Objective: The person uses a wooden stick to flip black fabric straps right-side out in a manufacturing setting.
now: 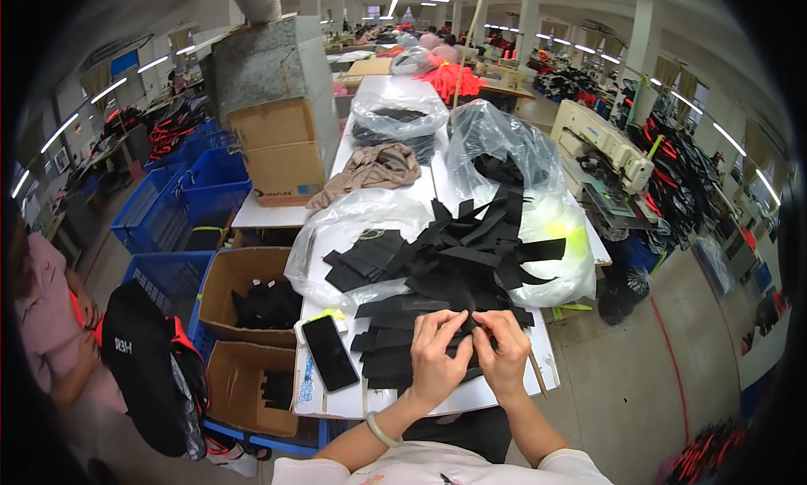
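Note:
My left hand (438,350) and my right hand (503,349) meet over the front of a white table. Thumbs and fingers of both are pinched together on a black fabric strip (472,324), much of which the fingers cover. Under and beside the hands lie rows of flat black strips (382,340). Just beyond them rises a loose, tangled heap of black strips (471,250), spilling out of a clear plastic bag (551,233). Left of that heap, a smaller stack of black pieces (366,258) rests on another clear bag (324,233).
A phone (330,352) lies left of my hands, a thin wooden stick (537,374) at the right edge. Cardboard boxes (220,392) and blue crates (172,271) stand on the left, near another person holding a black-and-red item (147,367). A sewing machine (601,144) is at right.

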`<state>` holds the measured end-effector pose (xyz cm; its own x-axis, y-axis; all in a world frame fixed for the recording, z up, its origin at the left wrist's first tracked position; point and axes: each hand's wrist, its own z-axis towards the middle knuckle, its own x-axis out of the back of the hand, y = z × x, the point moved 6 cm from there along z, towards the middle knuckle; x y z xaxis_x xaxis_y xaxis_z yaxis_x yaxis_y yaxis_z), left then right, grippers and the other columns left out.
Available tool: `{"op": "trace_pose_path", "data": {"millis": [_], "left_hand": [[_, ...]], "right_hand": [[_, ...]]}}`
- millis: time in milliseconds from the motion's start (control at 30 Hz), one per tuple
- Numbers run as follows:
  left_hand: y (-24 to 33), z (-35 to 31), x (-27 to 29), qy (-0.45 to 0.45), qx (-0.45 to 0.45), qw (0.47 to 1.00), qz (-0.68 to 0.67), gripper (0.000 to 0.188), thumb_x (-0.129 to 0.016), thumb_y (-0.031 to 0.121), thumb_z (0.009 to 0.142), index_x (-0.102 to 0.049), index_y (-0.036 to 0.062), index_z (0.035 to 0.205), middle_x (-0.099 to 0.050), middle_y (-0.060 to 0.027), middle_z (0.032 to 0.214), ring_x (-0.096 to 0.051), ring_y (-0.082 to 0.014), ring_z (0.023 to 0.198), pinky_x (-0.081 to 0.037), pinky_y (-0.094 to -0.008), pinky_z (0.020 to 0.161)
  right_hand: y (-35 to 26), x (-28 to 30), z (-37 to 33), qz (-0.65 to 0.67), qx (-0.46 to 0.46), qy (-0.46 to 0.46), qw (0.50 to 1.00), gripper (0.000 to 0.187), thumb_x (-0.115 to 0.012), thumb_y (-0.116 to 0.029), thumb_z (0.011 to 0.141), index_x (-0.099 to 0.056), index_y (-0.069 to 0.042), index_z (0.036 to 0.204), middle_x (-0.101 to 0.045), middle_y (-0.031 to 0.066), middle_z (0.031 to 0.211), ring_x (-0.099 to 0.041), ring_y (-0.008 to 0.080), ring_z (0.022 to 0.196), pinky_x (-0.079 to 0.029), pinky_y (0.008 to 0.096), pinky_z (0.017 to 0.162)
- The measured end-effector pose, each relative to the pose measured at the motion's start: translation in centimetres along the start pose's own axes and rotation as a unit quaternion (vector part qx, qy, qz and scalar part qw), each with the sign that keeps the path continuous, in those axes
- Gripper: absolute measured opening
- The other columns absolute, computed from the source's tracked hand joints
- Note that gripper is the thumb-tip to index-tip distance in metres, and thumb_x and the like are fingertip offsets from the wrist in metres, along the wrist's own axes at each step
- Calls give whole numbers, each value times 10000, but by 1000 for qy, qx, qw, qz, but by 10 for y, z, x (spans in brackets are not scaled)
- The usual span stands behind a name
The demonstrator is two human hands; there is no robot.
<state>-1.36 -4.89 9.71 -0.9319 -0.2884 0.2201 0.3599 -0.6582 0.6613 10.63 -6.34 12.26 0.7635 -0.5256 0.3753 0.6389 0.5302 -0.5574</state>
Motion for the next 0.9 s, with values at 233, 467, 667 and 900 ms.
{"op": "trace_pose_path", "data": {"millis": [233,467,667,900], "left_hand": [[-11,0,8,22,-10,999,30,113,-629,-1,741,-636,7,854,-553,-89,676,-561,-237,541,-444,-324,477],[-29,-21,1,-95,20,984,152,65,-580,83,786,-553,25,781,-589,-121,723,-614,-292,603,-481,-378,497],[-26,-39,39,42,14,982,181,69,-576,43,771,-556,6,826,-581,-124,715,-615,-276,605,-489,-362,495],[-59,-68,73,50,87,956,274,81,-533,49,793,-588,8,836,-612,-154,732,-633,-300,651,-497,-369,540]], "right_hand": [[6,-18,-10,1,17,-23,1000,138,-613,85,741,-608,22,864,-568,95,772,-549,157,590,-431,254,504],[28,-38,-37,0,-95,-27,995,130,-610,62,753,-610,26,878,-553,117,783,-560,226,661,-442,313,556],[21,-72,-54,191,-128,-65,971,55,-607,34,781,-576,30,826,-522,66,738,-509,130,637,-391,265,549],[1,-132,-120,678,-604,-178,378,122,-543,-133,861,-596,-24,850,-590,54,754,-558,157,695,-458,312,626]]}}
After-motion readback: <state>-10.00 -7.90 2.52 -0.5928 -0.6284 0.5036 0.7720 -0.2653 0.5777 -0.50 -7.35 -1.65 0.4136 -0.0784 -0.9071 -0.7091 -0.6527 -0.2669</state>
